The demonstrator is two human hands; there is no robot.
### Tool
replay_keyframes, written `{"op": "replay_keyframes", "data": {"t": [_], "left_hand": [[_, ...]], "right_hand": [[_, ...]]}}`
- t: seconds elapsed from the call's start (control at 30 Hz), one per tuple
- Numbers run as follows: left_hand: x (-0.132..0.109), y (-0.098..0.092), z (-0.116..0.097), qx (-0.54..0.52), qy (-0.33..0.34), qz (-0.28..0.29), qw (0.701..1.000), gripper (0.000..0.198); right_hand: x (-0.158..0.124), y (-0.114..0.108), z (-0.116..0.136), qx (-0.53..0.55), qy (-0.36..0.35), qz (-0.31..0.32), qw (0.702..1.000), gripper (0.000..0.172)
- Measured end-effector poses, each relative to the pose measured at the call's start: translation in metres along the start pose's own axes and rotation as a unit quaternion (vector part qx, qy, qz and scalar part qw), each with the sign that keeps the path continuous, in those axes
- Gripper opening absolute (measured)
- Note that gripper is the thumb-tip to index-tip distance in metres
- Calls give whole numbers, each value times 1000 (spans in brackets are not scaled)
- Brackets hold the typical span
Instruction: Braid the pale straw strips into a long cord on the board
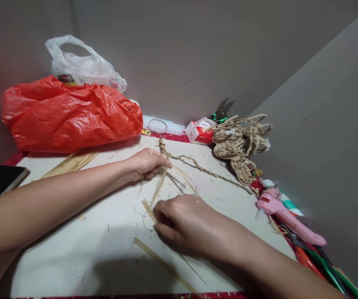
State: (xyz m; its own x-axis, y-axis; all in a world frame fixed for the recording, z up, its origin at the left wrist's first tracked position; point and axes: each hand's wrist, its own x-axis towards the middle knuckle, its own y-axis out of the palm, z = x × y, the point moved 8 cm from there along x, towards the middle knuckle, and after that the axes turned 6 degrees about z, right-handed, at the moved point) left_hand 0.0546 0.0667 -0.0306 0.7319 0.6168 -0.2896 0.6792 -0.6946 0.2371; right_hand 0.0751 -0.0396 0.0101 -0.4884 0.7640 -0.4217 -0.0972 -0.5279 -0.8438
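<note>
My left hand is closed, its thumb and forefinger pinching a twisted straw cord near its knotted end. From that pinch several loose straw strands hang down toward my right hand. The fingers of my right hand are curled in, with a flat straw strip coming out at the thumb and forefinger. How far the strip runs inside the fist is hidden. Below it, another straw strip lies on the white board. The cord's far end reaches the board's right edge.
A red plastic bag and a white bag stand back left. Under my left forearm lie a straw bundle and, farther left, a phone. Woven straw pieces, a tissue pack, pliers and a pink glue gun line the right.
</note>
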Motion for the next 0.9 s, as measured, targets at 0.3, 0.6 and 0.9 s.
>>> {"op": "replay_keyframes", "data": {"t": [0.3, 0.6, 0.9], "left_hand": [[1, -2, 1, 6, 1, 14, 1000, 15], [-2, 1, -6, 52, 18, 14, 998, 23], [-1, 0, -9, 204, 48, 20, 978, 23]], "right_hand": [[-10, -4, 0, 243, -125, 141, 951, 11], [21, -47, -105, 375, 63, -277, 883, 29], [46, -6, -96, 578, 47, -26, 814, 35]]}}
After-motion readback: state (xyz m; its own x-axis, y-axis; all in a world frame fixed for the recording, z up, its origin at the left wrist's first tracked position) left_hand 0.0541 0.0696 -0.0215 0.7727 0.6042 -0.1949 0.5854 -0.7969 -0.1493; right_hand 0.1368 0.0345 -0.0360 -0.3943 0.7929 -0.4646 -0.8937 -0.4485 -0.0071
